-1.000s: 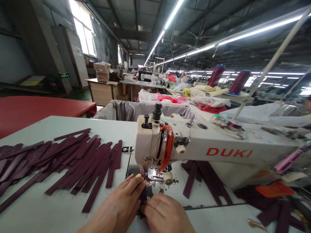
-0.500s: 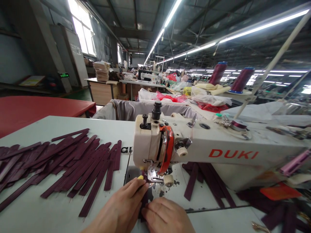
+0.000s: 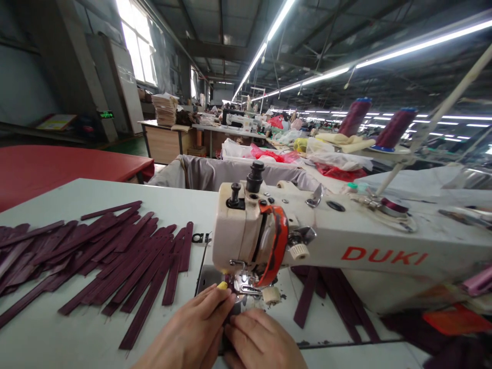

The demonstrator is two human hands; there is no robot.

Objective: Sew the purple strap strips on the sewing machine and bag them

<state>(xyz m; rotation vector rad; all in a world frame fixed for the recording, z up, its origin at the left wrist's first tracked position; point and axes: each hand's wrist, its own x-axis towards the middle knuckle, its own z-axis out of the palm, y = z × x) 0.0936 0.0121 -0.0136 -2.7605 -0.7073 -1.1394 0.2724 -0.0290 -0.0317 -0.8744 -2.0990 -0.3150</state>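
Note:
In the head view a dark maroon strip (image 3: 228, 319) lies under the needle end of a white sewing machine (image 3: 234, 230), mostly covered by my hands. My left hand (image 3: 192, 325) presses its closed fingers on the strip just in front of the presser foot (image 3: 246, 288). A small yellow piece (image 3: 222, 285) shows at its fingertips; what it belongs to is hidden. Close beside it, my right hand (image 3: 263, 338) has curled fingers on the strip's near right side. Many similar maroon strips (image 3: 149, 287) are heaped left of the machine.
More maroon strips (image 3: 338, 297) lie beneath the machine arm. An orange piece (image 3: 457, 320) sits at the right. Behind the table stands a grey cloth-lined bin (image 3: 207, 174), with a red-covered table (image 3: 69, 166) at left. Two maroon thread cones (image 3: 355, 117) stand at back right.
The view has shifted slightly, so the machine appears a little larger and farther right. Less of the strip shows between my hands, and my right hand sits slightly closer to the presser foot.

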